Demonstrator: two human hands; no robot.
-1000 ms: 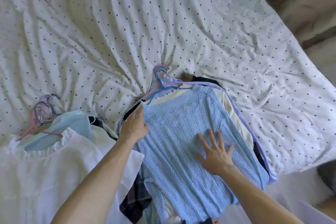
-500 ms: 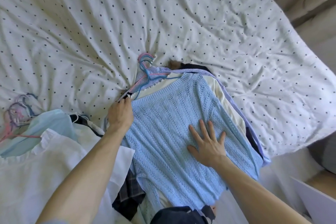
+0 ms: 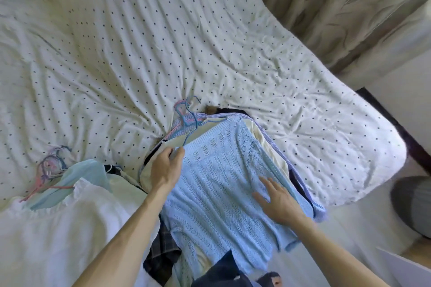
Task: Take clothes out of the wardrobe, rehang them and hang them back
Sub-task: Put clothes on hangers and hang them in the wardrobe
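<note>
Clothes (image 3: 70,228) lie on the bed (image 3: 116,53); return pending. Our left hand (image 3: 166,170) pinches the sweater (image 3: 221,177) at 10 o'clock; right hand (image 3: 278,202) flat, fingers (image 3: 267,185) apart.

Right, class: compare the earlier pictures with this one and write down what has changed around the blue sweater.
The left hand, pinching the blue sweater at its shoulder, has drawn it down along the blue hanger, whose arm now shows partly bare. The right hand, flat, slid toward the sweater's right edge. The white garment and the bed sheet lie as before.
</note>
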